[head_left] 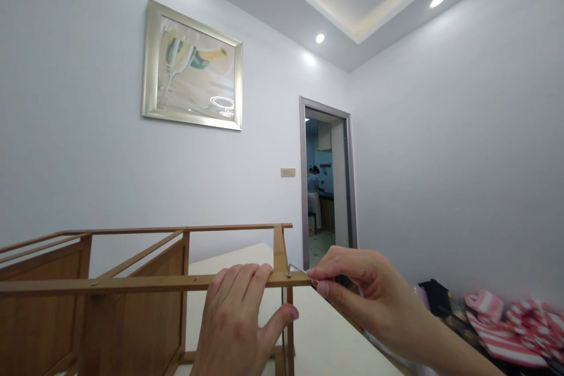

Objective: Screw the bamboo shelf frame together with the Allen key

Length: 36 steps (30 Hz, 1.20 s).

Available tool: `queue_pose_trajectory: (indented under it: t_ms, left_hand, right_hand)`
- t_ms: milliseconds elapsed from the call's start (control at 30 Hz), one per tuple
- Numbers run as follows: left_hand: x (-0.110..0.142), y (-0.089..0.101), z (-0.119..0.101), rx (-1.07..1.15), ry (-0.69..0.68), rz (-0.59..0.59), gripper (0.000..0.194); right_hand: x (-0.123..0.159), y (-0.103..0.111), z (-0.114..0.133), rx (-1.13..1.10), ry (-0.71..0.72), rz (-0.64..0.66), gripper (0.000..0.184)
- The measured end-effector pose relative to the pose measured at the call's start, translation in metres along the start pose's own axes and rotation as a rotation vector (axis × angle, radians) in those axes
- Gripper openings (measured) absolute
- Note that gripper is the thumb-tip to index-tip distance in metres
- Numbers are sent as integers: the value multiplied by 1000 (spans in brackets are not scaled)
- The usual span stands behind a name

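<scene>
A brown wooden shelf frame [150, 284] lies on its side across a pale tabletop [335, 335], its shelf panels standing upright. Near the frame's right end, my left hand [242, 311] grips the long front rail, fingers over the top and thumb below. My right hand [361, 288] pinches the long arm of a small metal hex key [297, 268] between thumb and fingers. The key's bent end sits at a screw [289, 274] in the rail, just right of my left hand. Whether the tip is fully seated I cannot tell.
Pink-and-white striped cloth [502, 329] and dark items lie piled at the lower right. Behind the table a doorway [304, 188] opens on a kitchen, where a person [313, 188] stands. A framed picture [194, 67] and a switch plate [288, 173] are on the wall.
</scene>
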<state>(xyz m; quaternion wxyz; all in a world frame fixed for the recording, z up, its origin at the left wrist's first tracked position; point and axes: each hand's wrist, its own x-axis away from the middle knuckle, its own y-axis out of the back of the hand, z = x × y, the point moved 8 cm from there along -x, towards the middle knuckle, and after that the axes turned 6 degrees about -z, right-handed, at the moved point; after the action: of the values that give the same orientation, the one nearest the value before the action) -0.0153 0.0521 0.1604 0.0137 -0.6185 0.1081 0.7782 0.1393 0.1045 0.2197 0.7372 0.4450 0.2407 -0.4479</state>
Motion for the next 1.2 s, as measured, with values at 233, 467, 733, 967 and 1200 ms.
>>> queue_pose_trajectory:
  t_ms: [233,467,733,967,1200]
  left_hand:
    - [-1,1,-1,20,43,-24,41]
    - [-3,2,-2,69,52,-11,34]
    - [-6,3,-3,96,38,-24,27]
    - [-3,1,-2,53,33,-16,32]
    - [-1,0,0,6,10,-17,39]
  right_hand:
    - [-5,-13,14,17,82,40,9]
    - [-21,-32,29,107,180,128,5]
    - [-41,-51,32,201,207,261,15]
    - [-64,-63,15,310,64,337,23]
    - [-77,-65,-33,168,-236,370,15]
